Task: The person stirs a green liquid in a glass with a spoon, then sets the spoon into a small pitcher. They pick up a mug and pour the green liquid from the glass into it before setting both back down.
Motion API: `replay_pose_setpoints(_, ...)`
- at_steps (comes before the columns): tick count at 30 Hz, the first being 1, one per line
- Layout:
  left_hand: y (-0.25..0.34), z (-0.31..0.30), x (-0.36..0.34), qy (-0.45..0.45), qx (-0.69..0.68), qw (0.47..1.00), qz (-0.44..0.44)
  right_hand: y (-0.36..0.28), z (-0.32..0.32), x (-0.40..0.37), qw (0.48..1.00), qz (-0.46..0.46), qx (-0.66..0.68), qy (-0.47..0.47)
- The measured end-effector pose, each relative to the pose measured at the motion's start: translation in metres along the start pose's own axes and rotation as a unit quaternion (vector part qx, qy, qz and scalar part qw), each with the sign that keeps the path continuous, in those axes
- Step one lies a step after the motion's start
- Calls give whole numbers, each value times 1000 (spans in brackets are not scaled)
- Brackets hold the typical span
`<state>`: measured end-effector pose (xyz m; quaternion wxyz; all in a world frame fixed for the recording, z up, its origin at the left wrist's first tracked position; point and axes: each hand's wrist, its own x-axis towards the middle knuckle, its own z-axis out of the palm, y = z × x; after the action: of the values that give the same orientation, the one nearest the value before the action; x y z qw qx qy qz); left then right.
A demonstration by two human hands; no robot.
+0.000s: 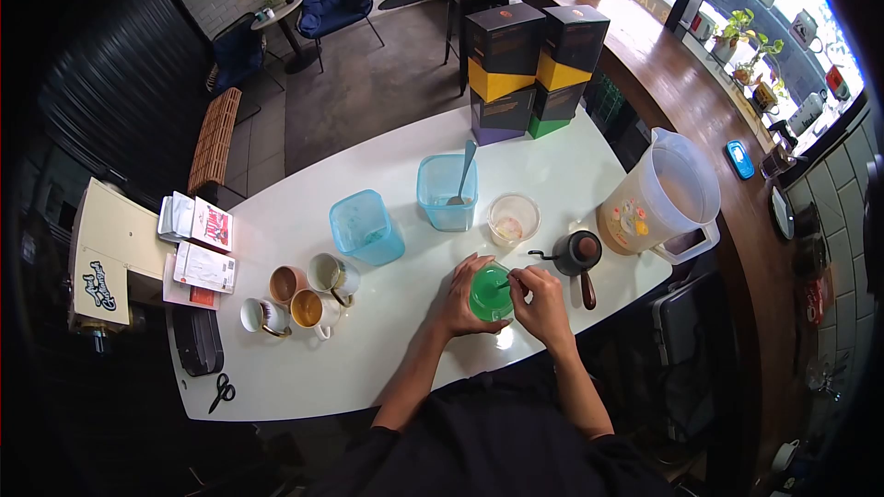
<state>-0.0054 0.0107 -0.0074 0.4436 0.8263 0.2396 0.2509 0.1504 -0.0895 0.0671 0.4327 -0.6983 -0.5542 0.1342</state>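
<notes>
My left hand [464, 299] is wrapped round the left side of a clear cup of green liquid [488, 296] near the table's front edge. Over the cup's right rim, my right hand [541, 302] pinches a thin utensil that dips into the liquid; most of it is hidden by the fingers. Just behind stands a clear tub [513, 219] with a little pale residue. To the right sits a small black pot [578, 252] with a wooden handle. Behind to the left are a blue container [446, 191] with a spoon [467, 168] in it and another blue container [366, 227].
A large plastic pitcher [658, 193] stands at the right, stacked black boxes [506, 41] at the back. Several mugs [313, 310] are grouped at the left, near coffee bags [204, 267] and scissors [221, 392]. A wooden counter [681, 83] runs along the right.
</notes>
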Motion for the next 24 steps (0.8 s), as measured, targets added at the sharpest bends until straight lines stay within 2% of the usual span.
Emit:
replay_pose_setpoints(5,3,-1,0,3,4,1000,2,-4,-2,2,999,-13,-14,33)
replay_pose_setpoints(9,-1,1,0,5,0,1000,3,0,-1,0,999,-10,-35,6)
replay_pose_setpoints(11,-2,2,0,8,4,1000,9,-1,-1,0,1000,-3,18,-10)
replay_pose_setpoints(14,-1,1,-1,6,6,1000,1,-6,-1,2,1000,-9,0,26)
replay_pose_setpoints(18,-1,1,0,3,11,1000,5,-3,-2,2,999,-12,-30,22)
replay_pose_setpoints(20,1,0,1,1,8,1000,3,0,-2,2,1000,-11,-14,-13)
replay_pose_setpoints(24,-7,4,-1,10,2,1000,19,-4,-4,3,999,-6,36,-3)
